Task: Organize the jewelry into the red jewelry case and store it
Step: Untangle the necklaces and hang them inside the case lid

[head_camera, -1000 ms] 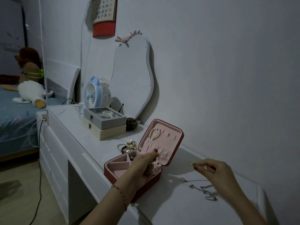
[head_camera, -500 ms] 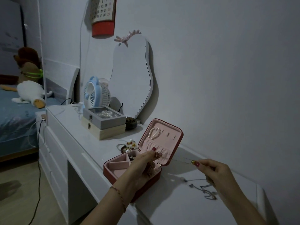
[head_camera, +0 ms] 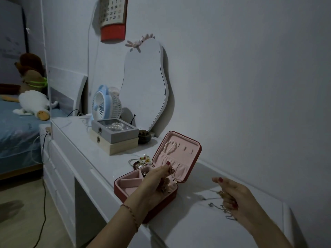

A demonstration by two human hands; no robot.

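Dressing-table top point(head_camera: 188, 222), white, listed left to right with places taken from the left hand's grip.

Far to the left of the grip and beyond it: grey box point(head_camera: 115, 132) with clear lid, a pearl strand point(head_camera: 117, 126) inside, stacked on a pale wooden box point(head_camera: 114, 145). Blue fan point(head_camera: 102, 103) behind the pair.

Just beyond the grip, to its left: loose heap of bracelets point(head_camera: 140, 161) on the table top, touching or nearly touching the case's far corner.

Red jewelry case point(head_camera: 161, 199), open, pink lining. Its long axis runs from near-left to far-right; the lid point(head_camera: 179, 154) stands upright at the far-right end, inner face turned toward the camera. The lid holds a pearl bracelet point(head_camera: 170, 146) hung above a gathered pocket. The base tray has divided compartments; those left of the grip show only pink lining, and one at the far corner holds small dark items too dim to name.

Left hand point(head_camera: 155, 183): over the base tray, fingers curled, pinching a fine gold-toned chain point(head_camera: 167, 185) that bunches under the fingertips above the tray's right part.

Right hand point(head_camera: 232, 196): well to the right of the grip, over the table top, fingers loosely curled; whether it holds anything cannot be told. Beneath it a silver necklace point(head_camera: 215, 205) lies on the table.
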